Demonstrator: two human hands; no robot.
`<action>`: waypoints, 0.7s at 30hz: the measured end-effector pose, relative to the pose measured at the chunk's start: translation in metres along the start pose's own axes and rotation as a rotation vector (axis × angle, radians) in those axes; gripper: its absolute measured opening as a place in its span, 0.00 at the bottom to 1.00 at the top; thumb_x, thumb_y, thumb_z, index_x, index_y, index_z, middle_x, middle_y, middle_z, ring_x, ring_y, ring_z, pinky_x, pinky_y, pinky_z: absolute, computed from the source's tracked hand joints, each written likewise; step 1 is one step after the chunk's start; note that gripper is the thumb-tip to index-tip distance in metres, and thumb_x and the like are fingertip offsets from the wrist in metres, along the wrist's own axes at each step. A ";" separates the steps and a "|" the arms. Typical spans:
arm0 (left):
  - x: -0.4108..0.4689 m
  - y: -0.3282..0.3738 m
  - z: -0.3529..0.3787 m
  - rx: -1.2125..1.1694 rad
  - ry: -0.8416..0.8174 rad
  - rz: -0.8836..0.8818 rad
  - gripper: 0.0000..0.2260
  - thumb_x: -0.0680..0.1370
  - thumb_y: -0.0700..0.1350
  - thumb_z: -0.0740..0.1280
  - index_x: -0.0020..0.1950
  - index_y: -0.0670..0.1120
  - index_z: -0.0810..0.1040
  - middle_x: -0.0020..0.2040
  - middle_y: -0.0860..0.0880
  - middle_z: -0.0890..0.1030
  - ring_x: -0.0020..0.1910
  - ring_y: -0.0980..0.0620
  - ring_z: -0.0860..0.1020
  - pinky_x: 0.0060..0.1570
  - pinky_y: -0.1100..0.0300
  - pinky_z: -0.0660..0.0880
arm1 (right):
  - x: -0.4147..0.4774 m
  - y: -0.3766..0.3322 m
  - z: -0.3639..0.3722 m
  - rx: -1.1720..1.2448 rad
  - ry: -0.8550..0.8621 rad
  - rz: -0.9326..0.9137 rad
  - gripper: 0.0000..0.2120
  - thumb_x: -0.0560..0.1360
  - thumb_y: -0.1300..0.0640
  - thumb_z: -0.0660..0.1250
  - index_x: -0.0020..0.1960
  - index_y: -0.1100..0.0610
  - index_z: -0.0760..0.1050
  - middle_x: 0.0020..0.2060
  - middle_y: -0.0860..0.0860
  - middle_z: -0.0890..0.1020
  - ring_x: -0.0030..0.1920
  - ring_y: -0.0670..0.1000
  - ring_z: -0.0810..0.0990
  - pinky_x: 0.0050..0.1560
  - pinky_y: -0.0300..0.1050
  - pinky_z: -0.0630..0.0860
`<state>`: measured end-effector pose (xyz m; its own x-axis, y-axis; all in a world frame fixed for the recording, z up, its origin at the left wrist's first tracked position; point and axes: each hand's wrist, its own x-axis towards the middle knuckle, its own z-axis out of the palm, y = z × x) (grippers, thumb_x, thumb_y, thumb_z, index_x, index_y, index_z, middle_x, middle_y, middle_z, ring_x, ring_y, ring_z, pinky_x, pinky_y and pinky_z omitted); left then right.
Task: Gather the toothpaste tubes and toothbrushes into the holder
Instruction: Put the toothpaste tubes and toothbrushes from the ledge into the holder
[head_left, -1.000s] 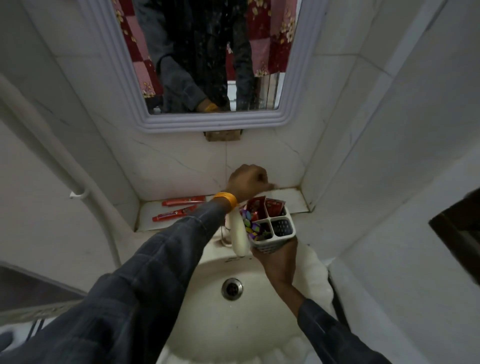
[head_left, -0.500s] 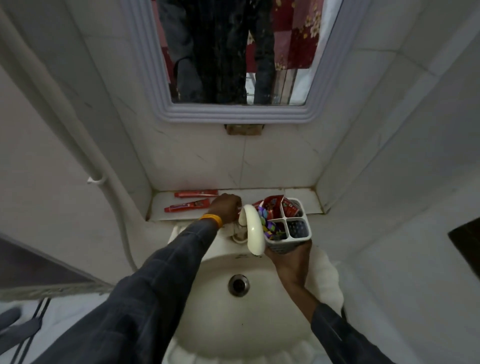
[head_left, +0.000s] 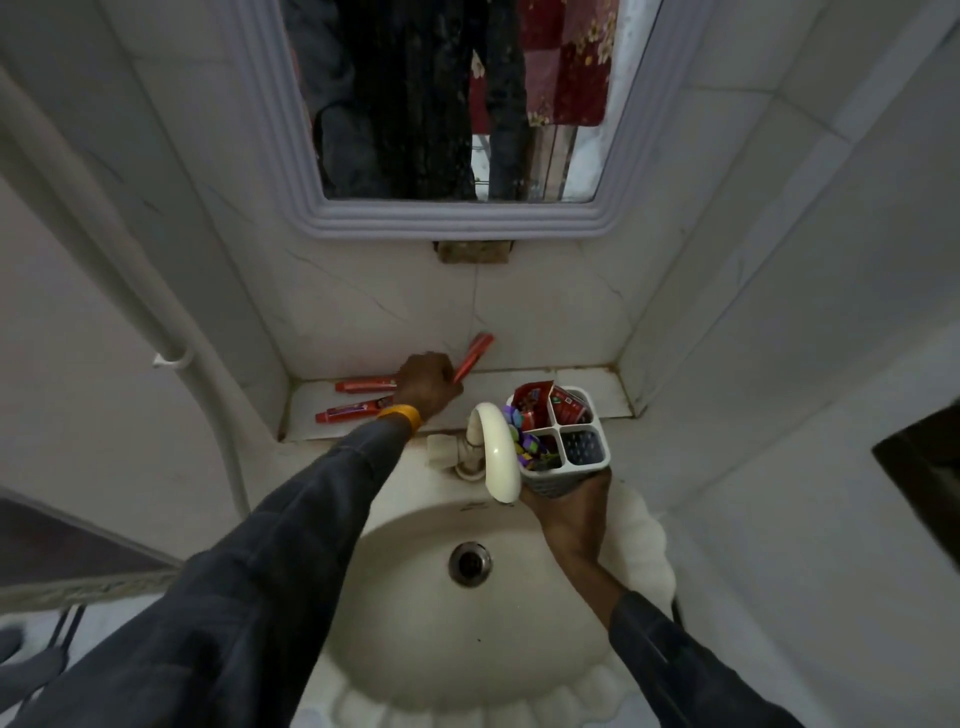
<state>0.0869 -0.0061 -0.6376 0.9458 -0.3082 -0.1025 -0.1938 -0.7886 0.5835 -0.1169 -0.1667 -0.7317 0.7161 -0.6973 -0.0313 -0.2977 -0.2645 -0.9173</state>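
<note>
A white-tiled corner holds a mirror (head_left: 457, 104) above a narrow ledge (head_left: 571, 384) and a cream sink (head_left: 415, 623) with a curved tap (head_left: 496, 452). Half a second ago the left hand (head_left: 426, 384) rested low on the ledge beside the tap; now it has lifted a red toothpaste tube (head_left: 474, 356), its fingers closed around the tube's lower end. The tube slants, its long axis running from the hand up and to the right, its free end against the wall tiles. Two more red tubes (head_left: 363, 385) (head_left: 353, 411) lie on the ledge left of the hand, long axes roughly left to right. The right hand (head_left: 569, 514) grips the white four-compartment holder (head_left: 587, 470) from below, upright beside the tap, as before; red packets fill its rear compartments and colourful items its front-left one.
</note>
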 end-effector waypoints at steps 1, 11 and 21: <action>-0.001 0.006 -0.011 -0.117 0.029 -0.017 0.11 0.73 0.47 0.74 0.52 0.42 0.83 0.44 0.45 0.86 0.40 0.48 0.84 0.46 0.57 0.81 | 0.000 0.000 0.000 -0.003 0.000 0.005 0.59 0.55 0.43 0.90 0.79 0.51 0.66 0.72 0.50 0.80 0.73 0.53 0.80 0.68 0.60 0.83; -0.032 0.100 -0.061 -0.560 -0.230 0.334 0.17 0.70 0.38 0.76 0.57 0.41 0.78 0.50 0.43 0.86 0.49 0.48 0.85 0.52 0.56 0.82 | -0.003 -0.005 0.000 -0.008 0.017 0.019 0.58 0.53 0.38 0.88 0.77 0.50 0.68 0.69 0.50 0.81 0.70 0.54 0.82 0.66 0.61 0.83; -0.031 0.147 -0.008 -0.155 -0.103 0.459 0.14 0.64 0.41 0.79 0.46 0.42 0.81 0.46 0.47 0.85 0.44 0.50 0.82 0.46 0.56 0.81 | 0.005 -0.005 -0.010 0.019 0.047 0.020 0.57 0.58 0.53 0.91 0.80 0.56 0.66 0.72 0.54 0.79 0.73 0.56 0.78 0.64 0.45 0.77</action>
<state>0.0314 -0.1084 -0.5417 0.7394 -0.6627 0.1187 -0.5361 -0.4729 0.6993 -0.1182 -0.1752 -0.7236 0.6793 -0.7332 -0.0314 -0.2994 -0.2379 -0.9240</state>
